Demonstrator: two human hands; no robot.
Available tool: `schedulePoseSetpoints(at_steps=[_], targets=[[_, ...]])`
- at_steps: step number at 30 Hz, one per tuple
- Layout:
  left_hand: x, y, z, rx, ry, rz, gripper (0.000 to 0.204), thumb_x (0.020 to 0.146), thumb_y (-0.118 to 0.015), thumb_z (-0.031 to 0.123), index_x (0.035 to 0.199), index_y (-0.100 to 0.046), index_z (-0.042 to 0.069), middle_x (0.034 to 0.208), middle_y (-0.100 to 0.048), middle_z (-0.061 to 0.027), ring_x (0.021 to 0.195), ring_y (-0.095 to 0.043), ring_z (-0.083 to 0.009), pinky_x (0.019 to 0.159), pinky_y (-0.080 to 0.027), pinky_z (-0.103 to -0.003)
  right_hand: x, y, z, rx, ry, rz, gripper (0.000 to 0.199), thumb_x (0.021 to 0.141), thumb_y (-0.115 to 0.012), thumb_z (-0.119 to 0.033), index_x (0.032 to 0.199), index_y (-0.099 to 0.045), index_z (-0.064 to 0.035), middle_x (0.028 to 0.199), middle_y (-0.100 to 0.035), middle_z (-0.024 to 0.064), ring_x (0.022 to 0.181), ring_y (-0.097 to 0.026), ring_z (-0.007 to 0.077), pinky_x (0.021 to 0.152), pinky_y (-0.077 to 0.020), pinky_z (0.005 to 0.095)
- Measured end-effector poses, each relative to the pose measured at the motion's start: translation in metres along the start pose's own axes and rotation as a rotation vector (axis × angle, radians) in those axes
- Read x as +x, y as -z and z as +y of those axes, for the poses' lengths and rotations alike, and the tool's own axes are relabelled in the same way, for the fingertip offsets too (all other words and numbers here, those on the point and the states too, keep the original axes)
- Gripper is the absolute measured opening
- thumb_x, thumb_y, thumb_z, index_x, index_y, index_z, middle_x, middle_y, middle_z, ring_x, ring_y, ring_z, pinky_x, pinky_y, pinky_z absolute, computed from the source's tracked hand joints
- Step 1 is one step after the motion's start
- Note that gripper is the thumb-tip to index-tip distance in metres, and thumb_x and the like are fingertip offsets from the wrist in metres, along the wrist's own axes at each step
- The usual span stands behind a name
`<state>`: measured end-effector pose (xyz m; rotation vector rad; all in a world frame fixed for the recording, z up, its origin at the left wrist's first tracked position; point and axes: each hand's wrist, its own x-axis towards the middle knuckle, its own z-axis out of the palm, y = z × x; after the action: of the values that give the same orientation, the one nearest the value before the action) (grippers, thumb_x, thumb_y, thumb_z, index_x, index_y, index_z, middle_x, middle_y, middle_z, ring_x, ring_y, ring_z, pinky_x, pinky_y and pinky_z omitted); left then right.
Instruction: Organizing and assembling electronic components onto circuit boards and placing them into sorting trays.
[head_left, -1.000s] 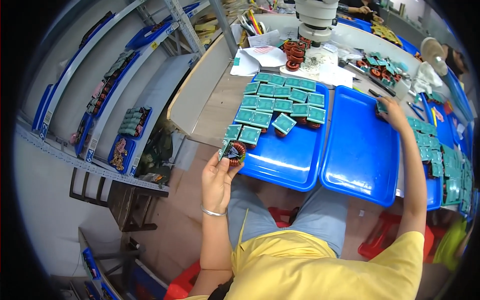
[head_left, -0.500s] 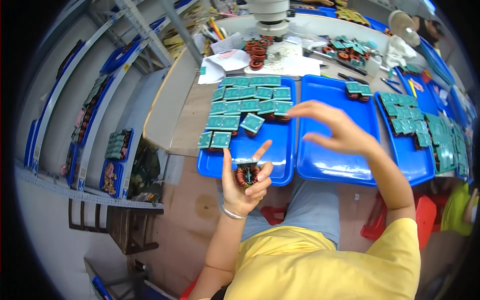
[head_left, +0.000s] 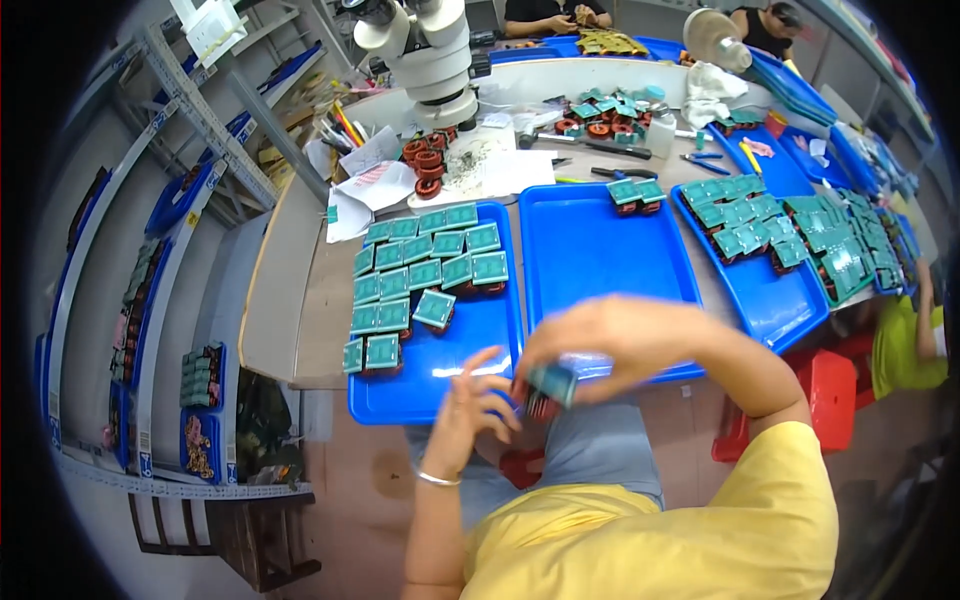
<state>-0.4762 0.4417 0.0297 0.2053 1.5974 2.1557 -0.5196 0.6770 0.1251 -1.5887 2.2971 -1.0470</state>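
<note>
My right hand (head_left: 620, 345), smeared by motion, is closed on a toroidal coil with a green circuit board (head_left: 552, 384) on it. It carries this piece in front of the blue trays, above my lap. Close beside it my left hand (head_left: 458, 422) is open, its fingers apart and holding nothing that I can see. Rows of similar green-board coils (head_left: 395, 285) fill much of the left blue tray (head_left: 450, 378), and one (head_left: 434, 310) sits turned at an angle. The middle blue tray (head_left: 610, 260) has a small group of board-topped coils (head_left: 636, 194) at its far right corner.
Farther right, more blue trays (head_left: 775, 305) hold green-board coils. A microscope (head_left: 432, 65), papers (head_left: 375, 195), loose red-brown coils (head_left: 425, 165) and pliers (head_left: 707, 163) lie along the back. Shelving (head_left: 190, 280) stands at left, a red stool (head_left: 830, 400) at right. Other people work nearby.
The coil with its board has passed from my left hand to my right, which came down and leftward. My left hand's fingers have spread. The view has shifted, showing more of the microscope.
</note>
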Motion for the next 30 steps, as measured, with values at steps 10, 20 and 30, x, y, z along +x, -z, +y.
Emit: schedulePoseSetpoints(at_steps=[10, 20, 30], targets=[[0.073, 0.032, 0.025, 1.41, -0.577, 0.554, 0.049, 0.066, -0.074, 0.018, 0.109, -0.052, 0.01, 0.12, -0.041, -0.0138, 0.116, -0.034, -0.036, 0.097, -0.03, -0.043, -0.048, 0.069, 0.184, -0.767, -0.611, 0.204, 0.051, 0.071, -0.063, -0.005, 0.119, -0.047, -0.0084, 0.118, -0.05, 0.0112, 0.11, -0.047, 0.0311, 0.091, -0.0387, 0.0391], [0.087, 0.047, 0.017, 1.673, -0.354, 0.714, 0.052, 0.061, -0.079, 0.023, 0.099, -0.052, 0.0, 0.119, -0.039, -0.0186, 0.123, -0.027, -0.0396, 0.1, -0.022, -0.054, -0.04, 0.07, 0.202, -0.841, -0.756, 0.043, 0.056, 0.067, -0.069, -0.015, 0.119, -0.05, -0.0114, 0.118, -0.05, 0.0091, 0.111, -0.046, 0.0271, 0.091, -0.0366, 0.0438], [0.084, 0.008, 0.058, 0.053, -0.218, 0.226, 0.041, 0.082, -0.062, 0.015, 0.114, -0.042, -0.002, 0.099, -0.059, -0.0135, 0.086, -0.062, -0.0251, 0.074, -0.053, -0.033, -0.007, 0.073, 0.098, -0.213, -0.202, 0.307, 0.046, 0.074, -0.061, -0.007, 0.118, -0.048, -0.0057, 0.119, -0.048, 0.0154, 0.112, -0.045, 0.0315, 0.095, -0.0373, 0.0387]])
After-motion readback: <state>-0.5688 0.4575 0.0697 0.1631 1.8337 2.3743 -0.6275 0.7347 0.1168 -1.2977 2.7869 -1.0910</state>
